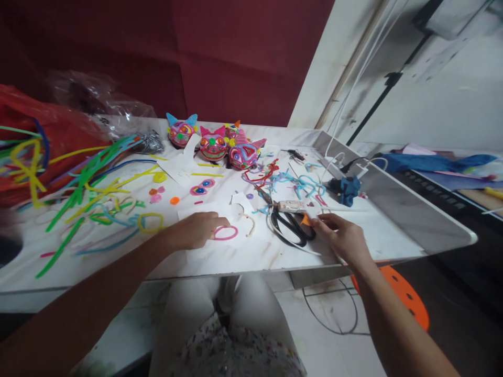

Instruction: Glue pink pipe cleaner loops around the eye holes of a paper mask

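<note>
My left hand [201,230] is closed, its fingertips on a small pink ring [226,233], seemingly of pipe cleaner, lying over white paper. My right hand [341,234] has its fingers closed at the back end of a pale tool with an orange part, which looks like a glue gun [291,206]. Part of its grip is hidden by the fingers. Black-handled scissors [288,233] lie just below it, a thin white cord around them. Between the hands, a curled pale strip [250,225] rests on the paper.
Several colourful animal heads with pointed ears [213,144] stand at the back. Green and yellow pipe cleaners [84,173] spread over the left, by a red plastic bag [51,120]. Blue scraps [308,184] and a dark blue clamp-like object [348,189] lie right, near the raised table edge [396,201].
</note>
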Tool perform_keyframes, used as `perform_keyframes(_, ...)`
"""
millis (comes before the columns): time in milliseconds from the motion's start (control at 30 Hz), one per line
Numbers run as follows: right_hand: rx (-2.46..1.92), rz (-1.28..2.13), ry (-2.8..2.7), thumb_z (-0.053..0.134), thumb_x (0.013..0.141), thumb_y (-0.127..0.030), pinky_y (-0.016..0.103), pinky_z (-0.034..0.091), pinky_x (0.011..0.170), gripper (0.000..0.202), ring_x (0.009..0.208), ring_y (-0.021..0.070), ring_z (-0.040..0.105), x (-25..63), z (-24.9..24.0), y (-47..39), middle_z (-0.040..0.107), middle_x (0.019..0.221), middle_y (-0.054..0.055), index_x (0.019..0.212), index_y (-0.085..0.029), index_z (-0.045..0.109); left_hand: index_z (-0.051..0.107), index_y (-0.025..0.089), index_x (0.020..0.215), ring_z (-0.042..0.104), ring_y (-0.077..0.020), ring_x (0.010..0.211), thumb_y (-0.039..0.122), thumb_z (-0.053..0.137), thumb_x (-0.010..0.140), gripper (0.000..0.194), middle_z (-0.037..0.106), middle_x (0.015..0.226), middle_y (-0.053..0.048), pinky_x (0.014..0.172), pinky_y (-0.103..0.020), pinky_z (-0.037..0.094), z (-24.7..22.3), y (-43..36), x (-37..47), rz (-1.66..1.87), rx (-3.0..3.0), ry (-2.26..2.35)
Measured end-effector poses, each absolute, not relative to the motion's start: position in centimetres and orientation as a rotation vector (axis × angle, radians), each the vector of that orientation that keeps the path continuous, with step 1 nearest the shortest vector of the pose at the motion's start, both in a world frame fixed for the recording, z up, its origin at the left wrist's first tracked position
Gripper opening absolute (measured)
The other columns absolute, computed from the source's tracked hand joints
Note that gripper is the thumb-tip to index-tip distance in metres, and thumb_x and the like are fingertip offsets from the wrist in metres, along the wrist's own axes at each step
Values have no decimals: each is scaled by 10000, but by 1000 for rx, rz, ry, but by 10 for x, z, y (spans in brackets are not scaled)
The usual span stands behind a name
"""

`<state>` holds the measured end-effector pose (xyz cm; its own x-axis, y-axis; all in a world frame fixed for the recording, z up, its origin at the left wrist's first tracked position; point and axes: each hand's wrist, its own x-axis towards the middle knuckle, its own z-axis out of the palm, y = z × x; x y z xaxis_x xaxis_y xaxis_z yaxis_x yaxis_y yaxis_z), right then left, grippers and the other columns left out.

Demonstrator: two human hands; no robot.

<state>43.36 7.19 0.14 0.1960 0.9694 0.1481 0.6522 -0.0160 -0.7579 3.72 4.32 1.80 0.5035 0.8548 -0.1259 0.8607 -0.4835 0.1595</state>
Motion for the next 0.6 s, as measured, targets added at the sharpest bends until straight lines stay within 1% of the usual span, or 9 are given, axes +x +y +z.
perform_keyframes(67, -1738, 402, -1605, 733, 684, -698, 419, 495, 759, 462, 794, 291, 674, 436, -3, 73, 711, 817, 81, 821, -258, 775, 698, 301, 1329, 726, -212, 1072, 26, 547, 912, 522, 741, 1130, -16, 874, -250, 487, 21, 43, 38, -93, 2469, 1422)
perform_keyframes(133, -1722, 298, -1661, 670, 757, -713, 459, 499, 804, 471, 804, 310, 681, 437, -6, 73, 720, 851, 108, 803, -257, 782, 680, 290, 1352, 718, -225, 1108, 20, 531, 915, 535, 730, 1171, -33, 911, -270, 484, 23, 43, 40, -96, 2431, 1413)
perform_keyframes(233, -1673, 130, -1702, 586, 873, -684, 535, 506, 903, 492, 921, 369, 690, 430, -7, 67, 740, 936, 171, 839, -241, 796, 674, 293, 1362, 711, -231, 1130, 18, 539, 916, 542, 726, 1182, -35, 928, -276, 483, 24, 42, 41, -84, 2438, 1414)
perform_keyframes(300, -1541, -13, -1757, 565, 964, -590, 540, 524, 932, 433, 984, 370, 696, 415, -7, 55, 755, 996, 179, 913, -235, 806, 684, 303, 1353, 713, -235, 1127, 14, 556, 910, 544, 729, 1163, -29, 918, -274, 489, 23, 42, 41, -74, 2444, 1421)
perform_keyframes(367, -1297, -72, -1886, 557, 1037, -428, 474, 571, 878, 312, 954, 313, 720, 390, -7, 40, 771, 1012, 139, 995, -244, 806, 694, 316, 1341, 719, -237, 1117, -1, 572, 888, 567, 732, 1143, -19, 900, -269, 498, 21, 43, 40, -69, 2442, 1431)
perform_keyframes(400, -1165, -39, -1989, 558, 1048, -350, 438, 589, 857, 261, 951, 285, 729, 375, -8, 33, 773, 1019, 117, 1029, -253, 800, 696, 322, 1340, 720, -237, 1117, -9, 574, 877, 582, 732, 1141, -16, 894, -267, 502, 21, 43, 40, -69, 2442, 1434)
perform_keyframes(467, -963, 25, -2192, 512, 1052, -214, 413, 602, 856, 284, 972, 264, 723, 342, -11, 21, 769, 1057, 109, 1136, -236, 783, 691, 325, 1345, 722, -236, 1120, -22, 561, 867, 604, 733, 1142, -15, 895, -267, 506, 20, 43, 40, -78, 2448, 1435)
perform_keyframes(533, -892, 1, -2341, 504, 1045, -150, 419, 593, 870, 317, 978, 267, 697, 314, -15, 16, 767, 1099, 113, 1205, -210, 770, 692, 314, 1338, 723, -234, 1112, -18, 539, 878, 588, 734, 1138, -21, 907, -272, 506, 19, 43, 40, -77, 2456, 1419)
perform_keyframes(600, -931, -90, -2442, 549, 1049, -155, 422, 563, 839, 284, 967, 278, 671, 294, -19, 18, 763, 1095, 107, 1219, -197, 772, 700, 298, 1315, 722, -234, 1107, -5, 531, 891, 548, 738, 1139, -28, 920, -278, 504, 19, 43, 40, -63, 2456, 1397)
